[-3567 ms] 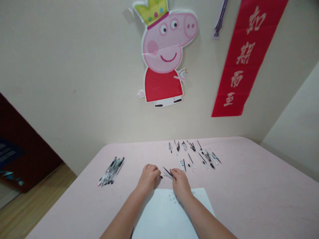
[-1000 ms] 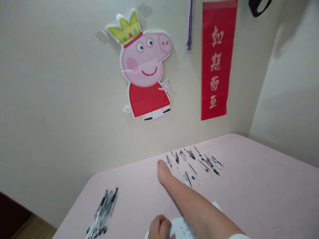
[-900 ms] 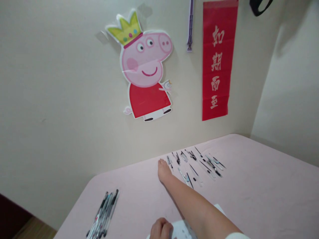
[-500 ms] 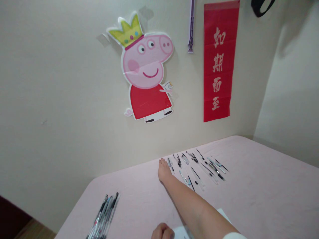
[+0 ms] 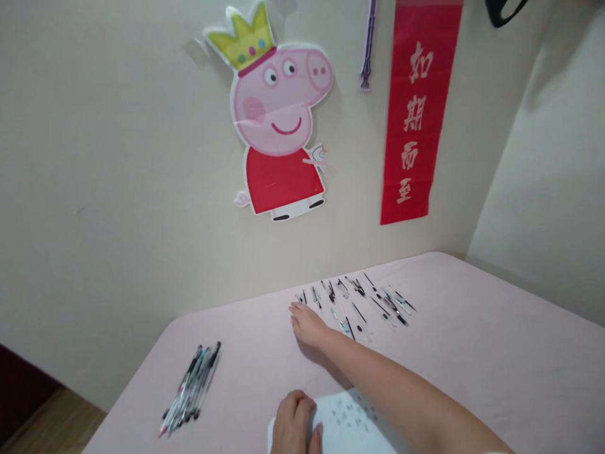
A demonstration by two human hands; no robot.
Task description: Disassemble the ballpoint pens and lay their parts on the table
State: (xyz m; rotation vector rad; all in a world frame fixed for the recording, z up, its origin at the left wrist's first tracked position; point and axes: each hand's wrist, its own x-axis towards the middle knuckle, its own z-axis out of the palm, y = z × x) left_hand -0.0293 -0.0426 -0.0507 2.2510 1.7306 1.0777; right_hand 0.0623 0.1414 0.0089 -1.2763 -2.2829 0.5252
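My right hand [image 5: 308, 325] reaches over the pink surface, fingers loosely stretched beside a small group of pen parts [image 5: 301, 297]; nothing shows in its grasp. Further right, several taken-apart pens [image 5: 358, 313] lie in rows: dark refills, clear barrels, black caps and clips. Close to me, my left hand [image 5: 293, 424] rests on the left part of a white sheet [image 5: 326, 435], thumb apart from the fingers. Small dark bits or marks [image 5: 352, 415] dot that sheet, too small to tell apart. My right forearm covers some of its right side.
A bundle of whole pens [image 5: 193, 388] lies on the left of the pink-covered table [image 5: 246, 372]. Behind it rises a wall with a cartoon pig cutout [image 5: 283, 180], a red banner [image 5: 416, 145] and a purple strap [image 5: 367, 50].
The view has tipped down, showing more of the sheet and my left hand. My right hand has drawn back slightly, and pen parts now show just beyond its fingers.
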